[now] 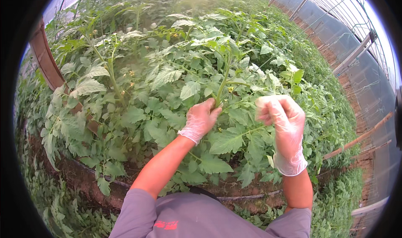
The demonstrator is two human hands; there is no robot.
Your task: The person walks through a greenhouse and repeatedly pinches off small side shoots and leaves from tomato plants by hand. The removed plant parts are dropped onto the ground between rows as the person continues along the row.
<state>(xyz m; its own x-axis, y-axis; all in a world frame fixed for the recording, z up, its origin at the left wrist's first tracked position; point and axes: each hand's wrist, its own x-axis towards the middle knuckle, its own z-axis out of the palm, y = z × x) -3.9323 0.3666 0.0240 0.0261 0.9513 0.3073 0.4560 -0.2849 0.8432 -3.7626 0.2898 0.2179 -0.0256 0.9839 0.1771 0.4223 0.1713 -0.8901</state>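
Observation:
My left hand (202,118), in a clear thin glove, grips a thick green tomato stem (223,81) between thumb and fingers. Above the grip the stem rises upright to a leafy top, with a small yellow flower (230,89) beside it. To the right, my right hand (284,118), gloved the same way, is raised over the foliage with its fingers curled in. Its fingertips are blurred, and whether they pinch something thin cannot be made out. Broad tomato leaves (229,140) spread below and between both hands.
A wooden post (47,59) leans among plants at the left. Green twine (309,26) slants down from the greenhouse frame at upper right. Wooden stakes (358,136) and plastic sheeting (373,106) line the right side. A dark hose (251,196) runs along the soil bed before me.

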